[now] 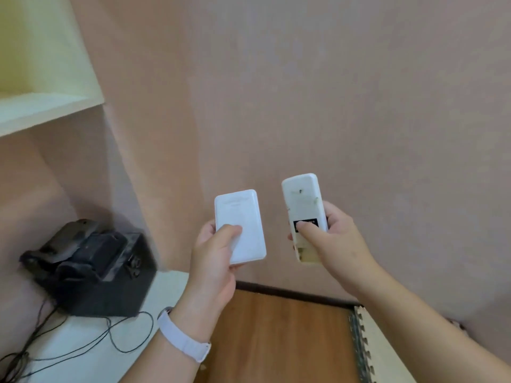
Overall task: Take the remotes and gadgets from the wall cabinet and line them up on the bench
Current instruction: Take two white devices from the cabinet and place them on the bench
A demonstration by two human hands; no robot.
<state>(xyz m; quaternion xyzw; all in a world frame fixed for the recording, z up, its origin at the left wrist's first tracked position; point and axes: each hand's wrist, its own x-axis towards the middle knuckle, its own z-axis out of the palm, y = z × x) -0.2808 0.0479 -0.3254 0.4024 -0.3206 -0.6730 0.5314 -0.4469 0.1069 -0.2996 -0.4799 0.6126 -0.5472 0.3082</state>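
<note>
My left hand (214,258) grips a flat white rectangular gadget (243,217) by its lower half, thumb across its face. To its right, my right hand (331,239) holds a slim white remote (302,200) upright with its back toward me, thumb on a black label; its battery bay at the bottom is uncovered. Both are held in the air in front of the pink wall. The cream wall cabinet (52,106) is at the upper left; the part of its shelf in view holds nothing.
A black device (94,266) with black cables (83,344) sits on a white bench top (91,366) at the lower left. Below my hands is wooden floor (276,341). A cream mat with a toothed edge (384,352) lies at the lower right.
</note>
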